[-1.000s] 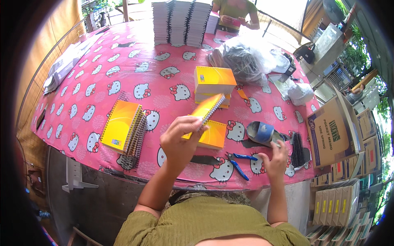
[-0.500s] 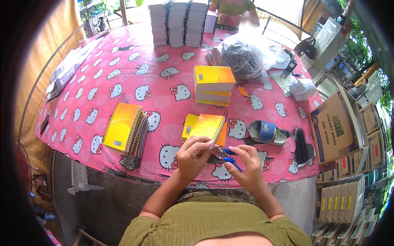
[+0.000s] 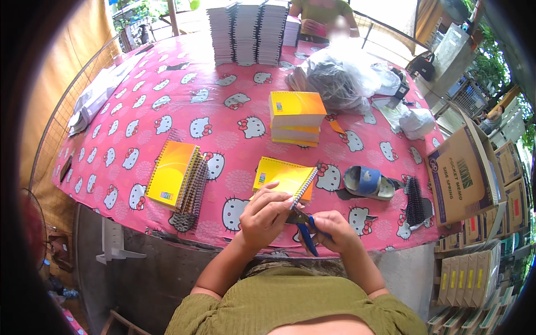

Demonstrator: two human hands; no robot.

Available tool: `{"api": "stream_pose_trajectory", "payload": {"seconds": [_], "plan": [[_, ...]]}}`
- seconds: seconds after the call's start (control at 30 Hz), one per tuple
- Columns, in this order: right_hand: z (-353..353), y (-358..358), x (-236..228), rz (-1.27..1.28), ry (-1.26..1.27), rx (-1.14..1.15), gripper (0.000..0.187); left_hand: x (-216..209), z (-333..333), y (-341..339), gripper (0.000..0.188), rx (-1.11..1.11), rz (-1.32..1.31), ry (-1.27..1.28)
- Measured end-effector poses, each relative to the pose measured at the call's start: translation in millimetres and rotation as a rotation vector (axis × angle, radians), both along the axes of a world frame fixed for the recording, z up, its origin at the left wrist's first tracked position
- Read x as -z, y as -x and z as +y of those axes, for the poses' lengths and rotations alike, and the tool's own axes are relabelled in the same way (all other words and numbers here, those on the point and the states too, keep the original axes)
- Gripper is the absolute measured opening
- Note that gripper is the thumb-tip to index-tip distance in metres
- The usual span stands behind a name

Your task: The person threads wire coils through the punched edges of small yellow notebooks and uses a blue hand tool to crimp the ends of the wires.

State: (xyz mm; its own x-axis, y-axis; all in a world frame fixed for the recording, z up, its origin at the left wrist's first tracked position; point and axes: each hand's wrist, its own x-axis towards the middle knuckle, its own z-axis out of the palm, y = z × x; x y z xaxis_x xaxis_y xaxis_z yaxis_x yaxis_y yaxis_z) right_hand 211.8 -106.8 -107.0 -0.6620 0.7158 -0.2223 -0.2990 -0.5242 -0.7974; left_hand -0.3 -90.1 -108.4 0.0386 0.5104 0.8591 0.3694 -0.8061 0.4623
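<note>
My left hand [image 3: 263, 219] is closed on a yellow spiral notebook [image 3: 292, 182], which it holds tilted over the table near its front edge. In my right hand [image 3: 334, 230] is a pair of blue-handled pliers [image 3: 305, 235], gripped around the handles. The dark jaws are at the near end of the notebook's wire coil; whether they bite the wire is too small to tell. Partly under the notebook lies another yellow cover [image 3: 270, 164] with an orange piece beside it. To the left sits a stack of spiral-bound yellow notebooks [image 3: 173, 173].
Yellow pads [image 3: 297, 117] are piled mid-table, before tall stacks of bound books [image 3: 243, 34]. On the right lie a blue slipper [image 3: 368, 181], a bundle of black coils [image 3: 414, 201] and plastic bags [image 3: 335, 75]. A cardboard box [image 3: 463, 173] stands beside the table. Another person is across it.
The notebook has tipped lower and turned slightly. My right hand has gone from spread fingers to a closed grip on the pliers, whose handles now point down toward me. The view shifted slightly.
</note>
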Motion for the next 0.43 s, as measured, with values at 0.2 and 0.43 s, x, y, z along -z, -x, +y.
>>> {"api": "stream_pose_trajectory", "payload": {"seconds": [0.2, 0.43], "plan": [[-21, -20, 7, -1.095, -0.949, 0.339, 0.044, -91, -19, 71, 0.028, -0.218, -0.141, -0.052], [-18, -65, 16, -1.093, -1.037, 0.458, 0.053, -182, 11, 153, 0.027, -0.244, 0.369, 0.359]]}}
